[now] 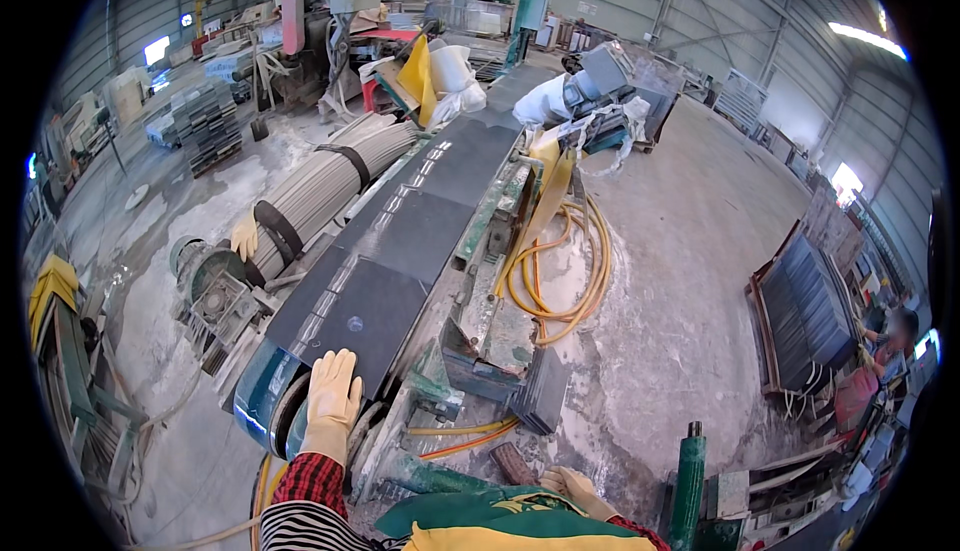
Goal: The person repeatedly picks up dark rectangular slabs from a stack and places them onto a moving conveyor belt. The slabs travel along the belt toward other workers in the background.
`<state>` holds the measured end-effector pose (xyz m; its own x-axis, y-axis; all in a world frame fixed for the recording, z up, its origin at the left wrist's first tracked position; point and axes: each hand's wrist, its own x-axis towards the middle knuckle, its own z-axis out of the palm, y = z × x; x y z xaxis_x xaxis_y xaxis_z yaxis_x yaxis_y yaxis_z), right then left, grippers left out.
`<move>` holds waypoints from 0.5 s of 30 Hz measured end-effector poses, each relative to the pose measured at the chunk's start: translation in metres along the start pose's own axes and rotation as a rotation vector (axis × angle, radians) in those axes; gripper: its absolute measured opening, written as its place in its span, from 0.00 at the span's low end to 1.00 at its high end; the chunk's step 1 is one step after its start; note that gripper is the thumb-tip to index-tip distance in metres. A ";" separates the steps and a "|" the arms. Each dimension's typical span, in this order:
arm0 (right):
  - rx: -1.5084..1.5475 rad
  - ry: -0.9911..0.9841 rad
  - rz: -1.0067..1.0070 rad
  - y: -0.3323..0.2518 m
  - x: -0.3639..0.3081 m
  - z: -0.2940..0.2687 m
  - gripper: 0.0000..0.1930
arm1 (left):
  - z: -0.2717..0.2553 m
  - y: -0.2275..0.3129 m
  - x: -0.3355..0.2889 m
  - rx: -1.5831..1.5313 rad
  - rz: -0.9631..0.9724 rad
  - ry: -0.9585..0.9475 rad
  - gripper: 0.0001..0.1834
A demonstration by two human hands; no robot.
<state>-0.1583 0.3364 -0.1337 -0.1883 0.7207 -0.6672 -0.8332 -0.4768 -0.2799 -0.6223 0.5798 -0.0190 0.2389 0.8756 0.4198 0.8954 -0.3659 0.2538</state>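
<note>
Head view shows a wide workshop hall with a grey, stained floor (pixel 680 281), and across it runs a long conveyor with a rounded blue end (pixel 258 391). On the conveyor, dark flat slabs lie one after another in a row; the nearest slab (pixel 385 301) is at the near end, lying flat. As I judge, the work is only partly done: this slab has reached the end but is not lifted, and other slabs lie behind it. Beside the conveyor, on the left, is a ribbed grey cylinder (pixel 325 186) with black bands.

Well apart on the right stands a brown-framed rack (pixel 760 341), filled with many dark sheets (pixel 815 301) standing close together and leaning. Near the conveyor, a coil of yellow hose (pixel 604 261) lies on the floor. An open-topped metal trough (pixel 485 378) is at the conveyor's right side; its inside I cannot make out.

The gloved left hand (pixel 330 401) rests palm down at the nearest slab's near edge, its fingers straight and close together, gripping nothing. The gloved right hand (pixel 572 488) is low near the body, partly covered by the green and yellow apron (pixel 480 516); whether its fingers hold something, I cannot tell. Near it lies a reddish-brown block (pixel 512 464).
</note>
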 end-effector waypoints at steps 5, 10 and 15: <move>-0.044 0.031 0.001 -0.001 0.002 -0.001 0.17 | -0.002 -0.001 -0.003 -0.007 -0.013 -0.016 0.26; -0.035 0.080 -0.047 0.002 0.000 -0.003 0.12 | -0.005 -0.001 -0.006 -0.004 -0.011 -0.013 0.26; -0.116 0.240 -0.069 0.004 -0.007 0.029 0.16 | -0.003 -0.005 -0.010 0.006 -0.001 -0.013 0.26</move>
<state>-0.1753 0.3442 -0.1099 0.0071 0.6204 -0.7842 -0.7722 -0.4949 -0.3985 -0.6307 0.5717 -0.0219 0.2424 0.8802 0.4079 0.8981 -0.3627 0.2489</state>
